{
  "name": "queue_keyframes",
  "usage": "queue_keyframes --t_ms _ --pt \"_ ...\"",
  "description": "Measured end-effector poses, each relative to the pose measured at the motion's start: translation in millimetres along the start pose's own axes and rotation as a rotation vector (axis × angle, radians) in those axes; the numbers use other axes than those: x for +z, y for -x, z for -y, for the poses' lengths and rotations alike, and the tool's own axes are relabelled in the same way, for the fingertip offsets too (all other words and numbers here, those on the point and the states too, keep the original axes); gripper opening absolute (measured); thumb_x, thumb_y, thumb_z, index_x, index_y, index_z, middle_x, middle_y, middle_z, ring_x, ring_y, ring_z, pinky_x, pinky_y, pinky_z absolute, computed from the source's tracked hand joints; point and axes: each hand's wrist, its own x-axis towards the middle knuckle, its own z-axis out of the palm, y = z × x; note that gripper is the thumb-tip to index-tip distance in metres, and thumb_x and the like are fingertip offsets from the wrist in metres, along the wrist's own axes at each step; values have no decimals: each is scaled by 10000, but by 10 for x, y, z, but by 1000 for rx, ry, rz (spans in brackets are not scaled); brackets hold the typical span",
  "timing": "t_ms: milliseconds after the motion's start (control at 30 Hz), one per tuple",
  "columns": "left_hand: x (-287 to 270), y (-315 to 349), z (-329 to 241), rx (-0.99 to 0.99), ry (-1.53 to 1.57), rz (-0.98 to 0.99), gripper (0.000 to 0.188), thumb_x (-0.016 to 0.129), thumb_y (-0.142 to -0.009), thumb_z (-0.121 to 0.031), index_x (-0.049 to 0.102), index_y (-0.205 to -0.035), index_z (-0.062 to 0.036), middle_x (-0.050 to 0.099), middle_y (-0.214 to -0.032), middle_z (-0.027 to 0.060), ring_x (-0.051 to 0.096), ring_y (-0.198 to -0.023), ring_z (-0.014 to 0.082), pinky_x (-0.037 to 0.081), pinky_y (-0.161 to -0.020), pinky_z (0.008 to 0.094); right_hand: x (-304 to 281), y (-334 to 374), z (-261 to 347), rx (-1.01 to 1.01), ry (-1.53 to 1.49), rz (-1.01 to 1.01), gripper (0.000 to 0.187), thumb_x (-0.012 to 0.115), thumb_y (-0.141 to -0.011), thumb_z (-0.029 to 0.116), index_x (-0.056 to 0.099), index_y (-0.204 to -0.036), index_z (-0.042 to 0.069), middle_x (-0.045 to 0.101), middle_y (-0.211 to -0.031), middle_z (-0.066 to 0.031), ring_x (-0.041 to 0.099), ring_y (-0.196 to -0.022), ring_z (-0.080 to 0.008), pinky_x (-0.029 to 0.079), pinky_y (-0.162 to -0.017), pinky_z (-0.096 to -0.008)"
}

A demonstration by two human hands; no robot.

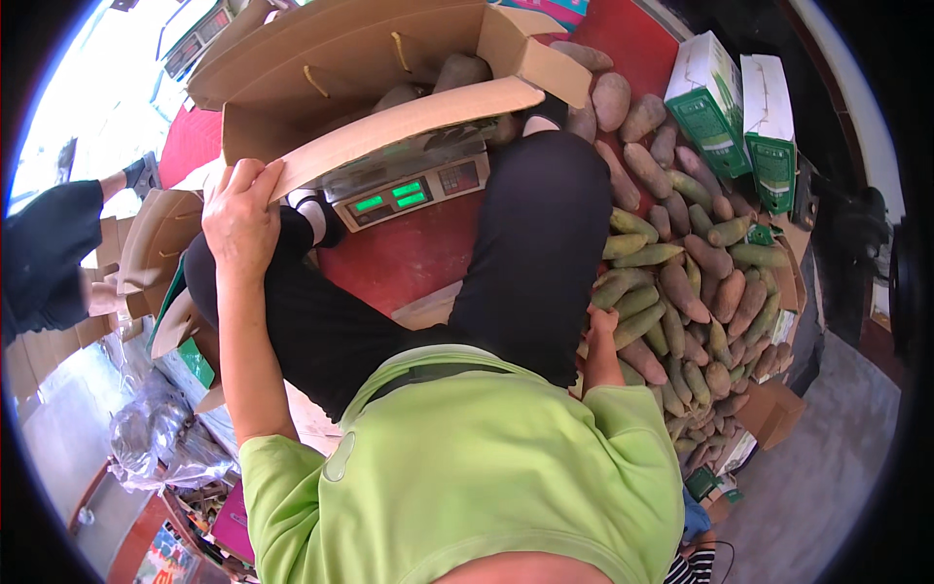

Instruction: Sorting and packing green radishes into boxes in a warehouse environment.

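Head view: the box (370,68), open and holding a few sweet potatoes, sits on a scale (409,190) in the upper centre of the frame, and the left hand (241,216) has its fingers closed around the near flap (409,122). The right hand (601,326), right of centre beside the black-trousered leg, reaches into the sweet potato pile (681,273); its fingers are hidden, so I cannot tell their state. Green-and-white cartons (744,112) stand at upper right.

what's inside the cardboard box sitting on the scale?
A few brownish sweet potatoes show inside the cardboard box, which sits on the scale. The flap gripped by the left hand covers the rest, so the count is unclear.
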Motion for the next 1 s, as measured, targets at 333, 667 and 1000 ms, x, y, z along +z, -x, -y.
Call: queue_keyframes --t_ms 333,667,1000 --pt "3 37 27 -5 26 -40 342 667 -676 8 704 -992 -118 597 -898 28 616 -876 239 502 -788 366 278 1452 2217 -1170 264 297 672 746 -726 -26 414 -1310 -20 579 -1203 -126 563 -1094 -215 445 -953 -337" --pt "13 4 61 58 18 -89 217 642 -712 -69 686 -916 -130 553 -825 11 580 -837 220 497 -717 357 1020 3737 3914 -1916 213 850 649 734 -751 11 472 -1344 58 594 -1219 -82 580 -1101 -195 461 -956 -329" --pt "61 70 85 29 23 -89 120 594 -731 -133 649 -837 -142 532 -830 1 570 -848 202 470 -718 348 2604 4323 3195 -2058 1127 748 603 770 -698 112 483 -1228 135 613 -1154 -110 572 -1113 -314 481 -913 -445"
